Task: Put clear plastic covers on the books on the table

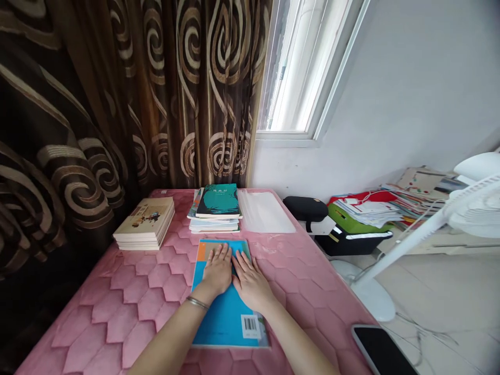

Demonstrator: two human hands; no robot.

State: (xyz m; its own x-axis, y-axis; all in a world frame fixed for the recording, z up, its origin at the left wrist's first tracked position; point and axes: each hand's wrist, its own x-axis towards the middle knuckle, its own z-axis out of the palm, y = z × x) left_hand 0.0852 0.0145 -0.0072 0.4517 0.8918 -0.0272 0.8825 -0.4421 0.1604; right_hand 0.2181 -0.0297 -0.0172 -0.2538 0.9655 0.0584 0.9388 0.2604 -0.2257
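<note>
A blue book [228, 312] lies flat on the pink quilted surface [136, 302], back cover up with a barcode near its lower right corner. My left hand [216, 271] and my right hand [250, 281] both rest palm down on its upper half, side by side, fingers stretched out flat. A thin bracelet circles my left wrist. Neither hand grips anything.
Behind the book stand a pile of books topped by a green cover [216, 208], a second stack [145, 224] at the left and a clear plastic sleeve [265, 212]. A dark phone [385, 351] lies at the right edge. A white fan [449, 219] and cluttered papers [375, 208] are at the right.
</note>
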